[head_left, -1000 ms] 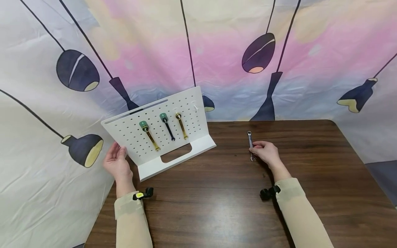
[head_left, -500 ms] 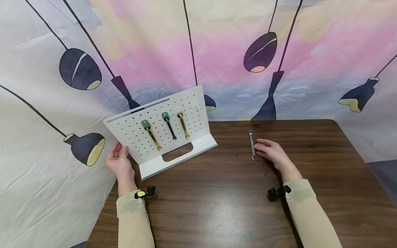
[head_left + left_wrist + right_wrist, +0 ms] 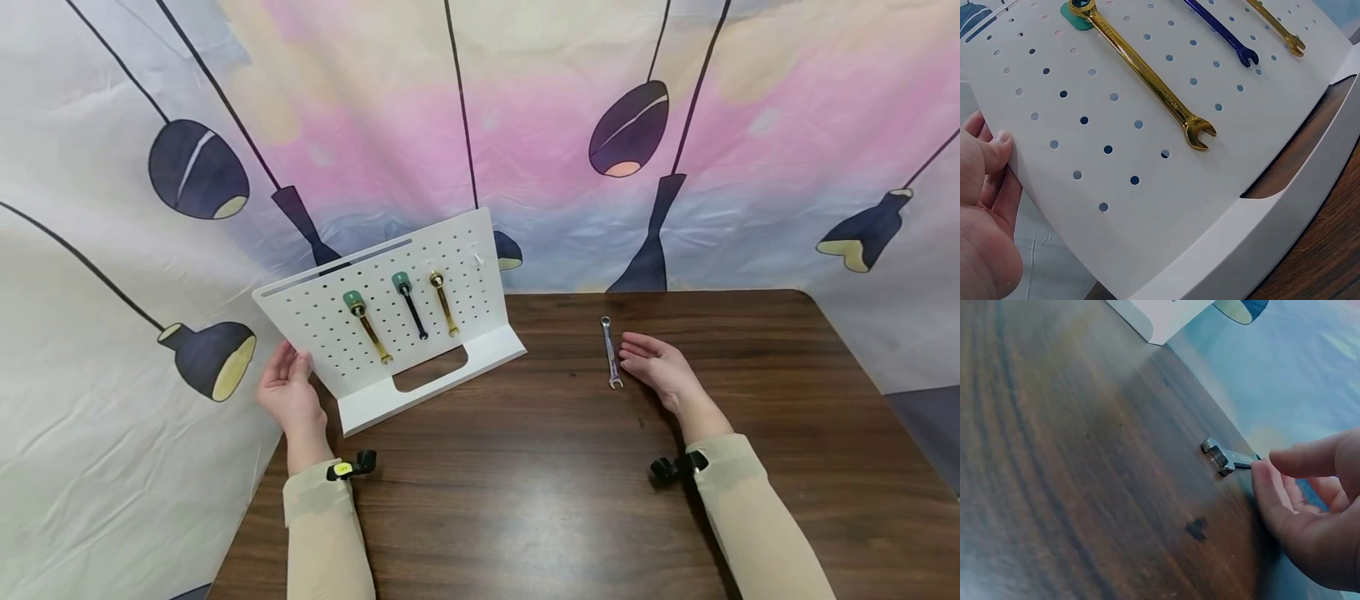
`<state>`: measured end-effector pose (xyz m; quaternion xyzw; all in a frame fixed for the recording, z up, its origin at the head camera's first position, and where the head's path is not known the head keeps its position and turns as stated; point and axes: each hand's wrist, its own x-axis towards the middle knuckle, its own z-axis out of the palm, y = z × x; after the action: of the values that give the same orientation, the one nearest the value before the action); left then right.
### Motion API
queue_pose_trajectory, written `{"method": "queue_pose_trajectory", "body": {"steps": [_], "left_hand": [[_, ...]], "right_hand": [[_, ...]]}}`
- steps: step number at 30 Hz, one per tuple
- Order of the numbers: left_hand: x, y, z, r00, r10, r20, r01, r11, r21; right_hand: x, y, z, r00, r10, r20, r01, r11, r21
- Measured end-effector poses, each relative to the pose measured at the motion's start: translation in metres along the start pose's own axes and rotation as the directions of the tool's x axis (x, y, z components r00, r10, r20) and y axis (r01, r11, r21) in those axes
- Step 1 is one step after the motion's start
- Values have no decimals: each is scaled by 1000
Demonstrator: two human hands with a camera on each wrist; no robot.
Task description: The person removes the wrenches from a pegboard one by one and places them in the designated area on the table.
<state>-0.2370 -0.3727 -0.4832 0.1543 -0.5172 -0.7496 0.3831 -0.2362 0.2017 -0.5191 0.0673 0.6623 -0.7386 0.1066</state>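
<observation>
A white pegboard stand (image 3: pixel 330 333) stands at the left of the table, with two gold wrenches (image 3: pixel 1147 75) and a dark blue wrench (image 3: pixel 414 315) hanging on it. Green pieces (image 3: pixel 352 297) show at the tops of two of them. My left hand (image 3: pixel 291 392) pinches the board's left edge, thumb in front and some fingers behind it. To the right, a silver combination wrench (image 3: pixel 610 354) lies on the table, its open end towards me. Beside that wrench my right hand (image 3: pixel 660 371) rests with relaxed fingers, holding nothing; its fingertips are close to the shaft.
An unused white hook (image 3: pixel 477 258) sits at the board's upper right. The brown wooden table (image 3: pixel 510 475) meets a printed cloth backdrop (image 3: pixel 555 167) along its far edge. Both wrists carry black camera mounts.
My right hand has let go of the silver wrench and moved slightly to the right, leaving it on the table. The left hand stays at the board's edge.
</observation>
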Motion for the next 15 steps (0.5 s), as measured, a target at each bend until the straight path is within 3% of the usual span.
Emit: {"method": "queue_pose_trajectory", "body": {"steps": [9,15], "left_hand": [[-1,1,-2,1000,13,-3,-13,1000,5],[-2,-1,0,1000,29,1,-29,1000,0]], "right_hand": [[0,0,12,999,-41,-33,45,990,131],[-1,1,23,997,-71,-9,72,987,143]]}}
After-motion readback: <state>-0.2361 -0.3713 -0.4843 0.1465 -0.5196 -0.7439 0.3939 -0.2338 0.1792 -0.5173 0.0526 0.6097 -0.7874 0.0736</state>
